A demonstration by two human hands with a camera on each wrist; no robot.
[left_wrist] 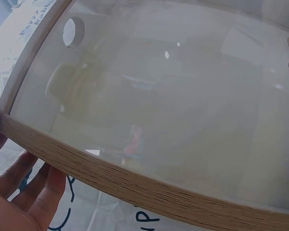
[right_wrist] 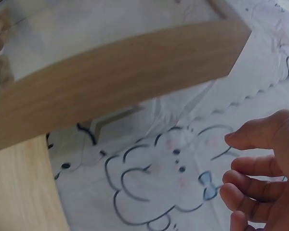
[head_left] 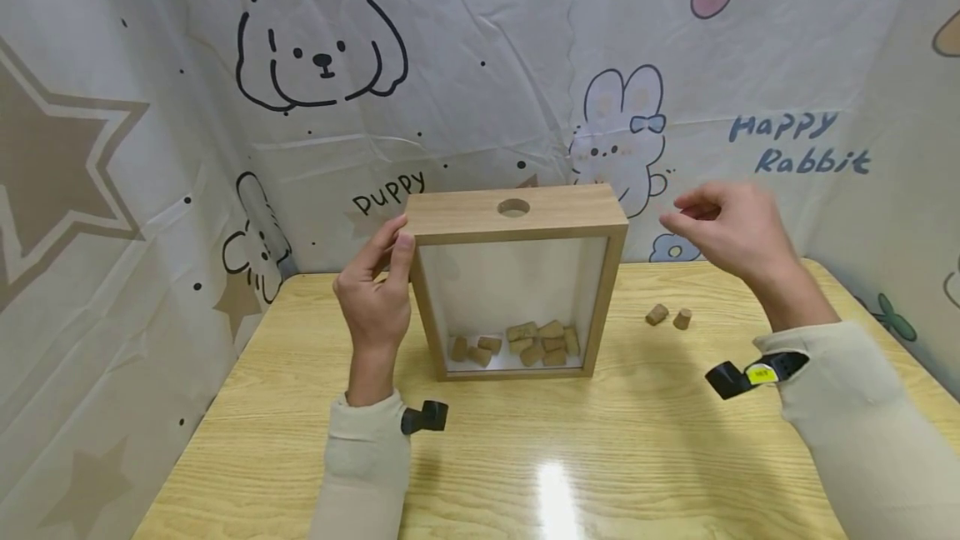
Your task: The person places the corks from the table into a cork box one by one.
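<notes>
A shallow wooden box (head_left: 457,217) with a clear front pane stands upright on the table, a round hole (head_left: 513,207) in its top. Behind the pane, several corks (head_left: 522,330) lie along the bottom. My left hand (head_left: 375,298) grips the box's upper left corner, thumb at the front edge and fingers round the side; the left wrist view shows these fingers (left_wrist: 50,192) against the frame. To the right of the box, my right hand (head_left: 742,227) is raised in the air. Its thumb and loosely bent fingers (right_wrist: 253,166) hold nothing in the right wrist view.
Two loose corks (head_left: 657,314) lie on the wood-grain table (head_left: 300,440), right of the box. A printed white cloth (head_left: 480,107) hangs behind the table and along its sides.
</notes>
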